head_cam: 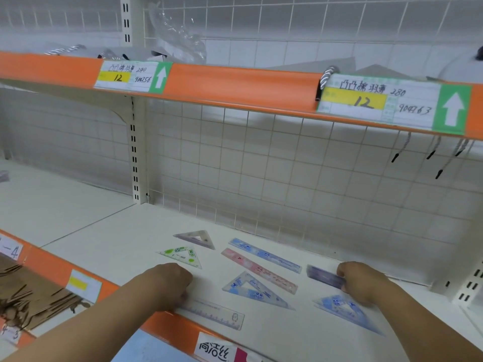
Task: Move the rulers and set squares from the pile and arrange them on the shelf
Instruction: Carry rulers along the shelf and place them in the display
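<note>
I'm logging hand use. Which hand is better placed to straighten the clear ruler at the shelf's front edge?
Left. The left hand holds the left end of the clear ruler; the right hand grips a purple ruler farther right.

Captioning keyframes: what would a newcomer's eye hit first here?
The orange shelf edge across the top, with its green-arrow price label at right. Rulers and set squares lie spread on the white shelf; the right hand pinches a purple ruler, the left hand touches a clear ruler at the front edge.
</note>
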{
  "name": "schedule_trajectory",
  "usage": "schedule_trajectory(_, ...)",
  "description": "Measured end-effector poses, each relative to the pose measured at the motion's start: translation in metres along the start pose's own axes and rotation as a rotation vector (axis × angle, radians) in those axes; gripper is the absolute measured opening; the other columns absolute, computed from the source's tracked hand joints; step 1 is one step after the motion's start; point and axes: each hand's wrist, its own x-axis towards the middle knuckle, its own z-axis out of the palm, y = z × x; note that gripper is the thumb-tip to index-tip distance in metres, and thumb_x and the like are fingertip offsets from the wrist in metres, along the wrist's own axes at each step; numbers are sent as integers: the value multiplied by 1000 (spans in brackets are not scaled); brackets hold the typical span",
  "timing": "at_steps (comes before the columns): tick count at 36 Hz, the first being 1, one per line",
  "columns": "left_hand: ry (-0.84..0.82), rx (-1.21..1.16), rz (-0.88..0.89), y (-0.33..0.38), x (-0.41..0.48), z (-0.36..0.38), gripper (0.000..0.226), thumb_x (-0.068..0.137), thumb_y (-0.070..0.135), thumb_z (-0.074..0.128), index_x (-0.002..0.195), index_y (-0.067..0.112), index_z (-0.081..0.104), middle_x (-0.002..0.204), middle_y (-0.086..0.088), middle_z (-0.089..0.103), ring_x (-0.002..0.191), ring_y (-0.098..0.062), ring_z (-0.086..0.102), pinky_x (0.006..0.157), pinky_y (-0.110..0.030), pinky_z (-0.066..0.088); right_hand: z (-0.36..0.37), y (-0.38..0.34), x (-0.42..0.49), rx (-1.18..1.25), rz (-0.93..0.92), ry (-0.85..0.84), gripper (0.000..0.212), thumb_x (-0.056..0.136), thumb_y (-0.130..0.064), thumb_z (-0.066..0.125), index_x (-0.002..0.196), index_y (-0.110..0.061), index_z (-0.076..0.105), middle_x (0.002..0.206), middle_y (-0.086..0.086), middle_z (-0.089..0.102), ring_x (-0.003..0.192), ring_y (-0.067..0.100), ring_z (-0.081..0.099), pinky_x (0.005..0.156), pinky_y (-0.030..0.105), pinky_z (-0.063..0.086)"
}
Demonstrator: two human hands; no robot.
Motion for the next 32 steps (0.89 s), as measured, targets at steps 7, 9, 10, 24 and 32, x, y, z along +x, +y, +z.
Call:
schedule_trajectory(7, -5, -3, -1, 1, -1, 1, 30, 95, 16, 46, 124, 11, 49, 128, -9, 50, 99, -20, 48, 89, -31, 43, 0, -1, 1, 7, -15, 4, 6, 90, -21, 52, 95, -24, 52, 108, 1, 54, 96, 19, 59, 77, 28, 46)
schedule_trajectory(9, -5, -6, -3, 0, 0, 0, 29, 95, 16, 46, 124, 11, 49, 128, -9, 50, 96, -19, 46, 86, -31, 42, -3, -5, -1, 31, -5, 7, 21, 93, -23, 51, 114, -20, 52, 116, 4, 43, 98, 20, 57, 82, 30, 48)
schedule_trajectory(10, -5, -4, -4, 0, 0, 0, 30, 96, 16, 46, 124, 11, 49, 128, -9, 50, 99, -20, 49, 87, -31, 42, -4, -8, -2, 42, 3, 14, 32, 94, -24, 51, 126, -19, 47, 125, 5, 39, 102, 21, 55, 86, 30, 48)
schedule_trajectory(24, 15, 25, 34, -4, -1, 1, 31, 97, 18, 46, 126, 9, 49, 131, -11, 49, 119, -26, 50, 93, -31, 41, -40, -139, -62, 212, -281, 83, 24, 93, -29, 50, 115, -26, 60, 111, -4, 51, 107, 18, 54, 81, 28, 40)
schedule_trajectory(32, 22, 39, 77, -7, 0, 2, 31, 97, 17, 47, 126, 7, 50, 132, -12, 50, 119, -26, 50, 94, -31, 41, -31, -197, -96, 212, -475, -61, 40, 91, -41, 60, 124, -17, 57, 126, 1, 54, 113, 20, 52, 90, 33, 43)
